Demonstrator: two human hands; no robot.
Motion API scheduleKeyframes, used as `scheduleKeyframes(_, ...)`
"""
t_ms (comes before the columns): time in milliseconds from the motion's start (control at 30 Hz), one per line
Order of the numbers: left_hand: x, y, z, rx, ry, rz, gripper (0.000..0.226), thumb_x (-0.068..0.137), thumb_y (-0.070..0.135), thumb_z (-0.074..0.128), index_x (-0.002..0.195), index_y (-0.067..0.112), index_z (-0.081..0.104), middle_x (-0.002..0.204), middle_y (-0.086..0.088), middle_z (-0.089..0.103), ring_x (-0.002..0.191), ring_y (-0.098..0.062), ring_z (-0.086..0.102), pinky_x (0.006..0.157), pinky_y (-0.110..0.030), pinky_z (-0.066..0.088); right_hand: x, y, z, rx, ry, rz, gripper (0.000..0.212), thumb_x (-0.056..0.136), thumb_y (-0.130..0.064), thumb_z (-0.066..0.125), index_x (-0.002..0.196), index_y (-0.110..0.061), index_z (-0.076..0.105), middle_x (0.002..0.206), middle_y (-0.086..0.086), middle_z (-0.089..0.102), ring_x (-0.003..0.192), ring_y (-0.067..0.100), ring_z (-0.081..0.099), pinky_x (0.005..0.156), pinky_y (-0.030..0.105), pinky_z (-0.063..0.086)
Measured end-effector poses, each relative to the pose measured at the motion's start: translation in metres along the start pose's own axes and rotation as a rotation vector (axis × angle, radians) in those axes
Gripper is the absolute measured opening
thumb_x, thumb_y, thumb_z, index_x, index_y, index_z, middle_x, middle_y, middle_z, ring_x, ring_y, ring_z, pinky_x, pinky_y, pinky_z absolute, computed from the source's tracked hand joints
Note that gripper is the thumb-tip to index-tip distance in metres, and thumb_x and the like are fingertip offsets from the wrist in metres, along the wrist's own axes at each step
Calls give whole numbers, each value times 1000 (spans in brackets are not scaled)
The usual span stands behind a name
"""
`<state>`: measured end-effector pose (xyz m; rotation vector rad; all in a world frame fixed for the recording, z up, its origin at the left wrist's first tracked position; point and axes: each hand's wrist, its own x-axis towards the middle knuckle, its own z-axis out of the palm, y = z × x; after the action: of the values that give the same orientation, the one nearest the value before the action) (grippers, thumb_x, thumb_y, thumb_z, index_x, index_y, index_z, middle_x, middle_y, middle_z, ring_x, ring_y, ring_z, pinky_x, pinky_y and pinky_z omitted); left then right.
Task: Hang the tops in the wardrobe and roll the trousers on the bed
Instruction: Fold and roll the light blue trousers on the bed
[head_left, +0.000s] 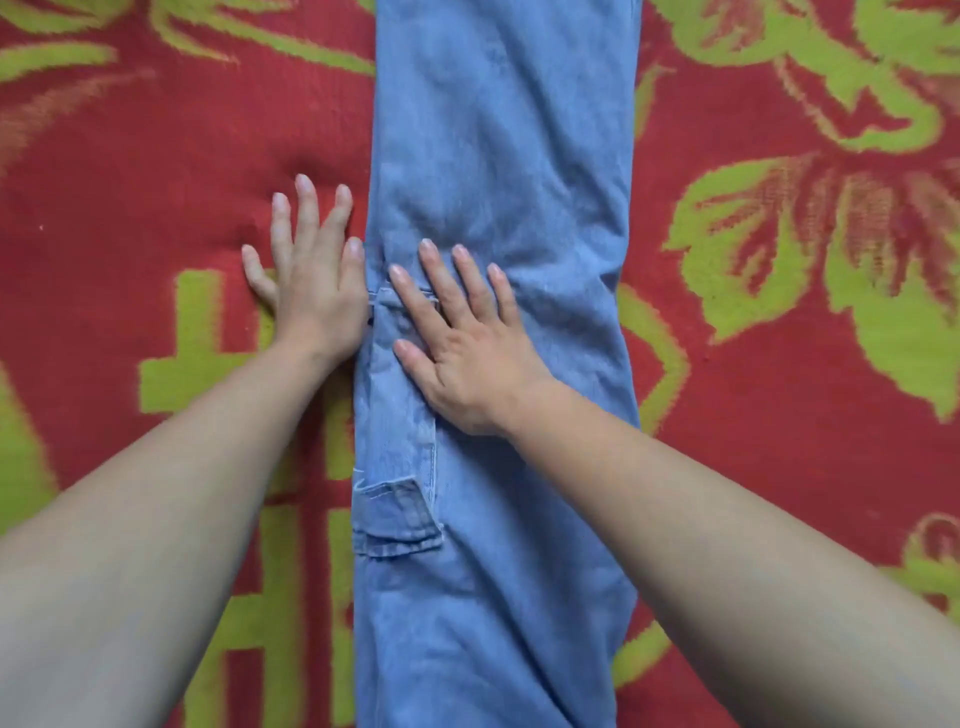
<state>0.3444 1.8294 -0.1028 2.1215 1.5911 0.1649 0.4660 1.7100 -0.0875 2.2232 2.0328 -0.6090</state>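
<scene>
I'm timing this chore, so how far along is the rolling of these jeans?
Done: the jeans lie as one long, narrow strip on the bed cover. In hand: the right hand presses flat on the denim; the left hand lies flat on the cover against the strip's left edge, apparently smoothing. Left: no rolled part shows, so rolling has not begun. Tops and wardrobe are out of view.

Blue jeans (498, 208), seemingly folded lengthwise
</scene>
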Motion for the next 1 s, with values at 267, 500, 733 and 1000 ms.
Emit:
scheduleKeyframes(267, -78, -4, -35, -361, 30, -116, 48, 105, 37, 30, 129, 4, 55, 143, -17, 50, 135, -28, 42, 109, -35, 28, -80, -7, -9, 118, 289, 246, 64, 100, -49, 42, 155, -18, 31, 164, 16, 15, 152, 33, 10, 122, 50, 7)
scheduleKeyframes(500, -342, -34, -9, -320, -142, -501, 61, 100, 57, 26, 87, 5, 56, 96, -16, 52, 95, -37, 53, 83, -40, 37, -304, -25, 68, 328, 161, 678, 87, 91, -69, 34, 156, -11, 23, 163, 16, 15, 151, 32, 11, 120, 51, 17)
scheduleKeyframes(733, -482, -32, -6, -408, -426, -458, 97, 69, 83, 50, 138, 15, 38, 133, -4, 52, 126, -23, 45, 105, -43, 38, -432, -92, 113, 628, 60, 884, 89, 82, -85, 25, 141, -21, 47, 140, 6, 42, 131, 20, 38, 108, 35, 30)
scheduleKeyframes(1000, -508, -39, -11, -602, -469, -546, 77, 76, 59, 73, 137, 26, 38, 114, 22, 58, 108, -7, 57, 89, -27, 42, -465, -141, 115, 1169, -42, 1058, 90, 69, -93, 31, 135, -35, 50, 126, -8, 60, 122, 17, 53, 101, 32, 37)
